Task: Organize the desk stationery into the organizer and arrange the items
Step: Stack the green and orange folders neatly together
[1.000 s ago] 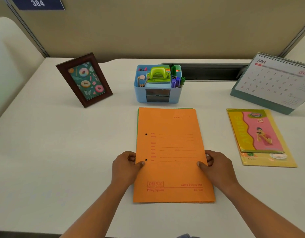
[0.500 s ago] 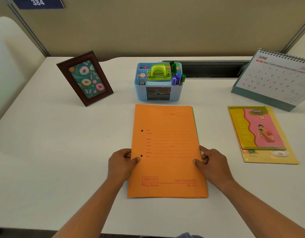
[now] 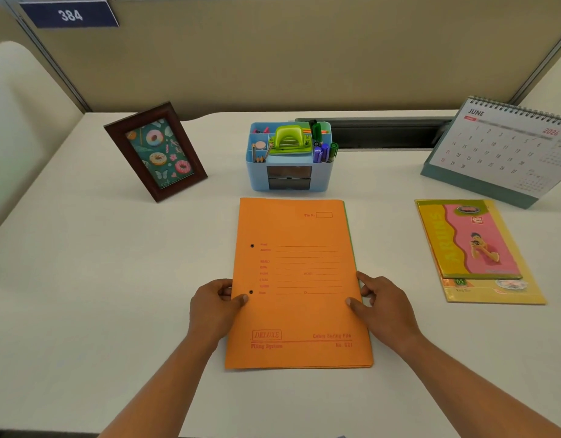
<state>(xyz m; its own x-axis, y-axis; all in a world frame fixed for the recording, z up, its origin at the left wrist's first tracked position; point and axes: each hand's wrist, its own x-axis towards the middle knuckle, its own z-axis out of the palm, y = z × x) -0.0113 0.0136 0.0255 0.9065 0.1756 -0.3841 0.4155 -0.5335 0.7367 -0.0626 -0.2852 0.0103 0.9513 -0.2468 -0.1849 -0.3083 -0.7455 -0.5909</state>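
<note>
Two hands' grip on orange file, green sheet mostly hidden

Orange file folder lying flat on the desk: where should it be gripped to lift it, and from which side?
Grip the orange file folder by its two long side edges, coming in from left and right, as the left hand and right hand do. It lies flat and wide, so thumbs on top and fingers under pinch it best.

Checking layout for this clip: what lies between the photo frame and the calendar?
The blue organizer, holding a green punch and pens, stands between frame and calendar, in the head view.
</note>
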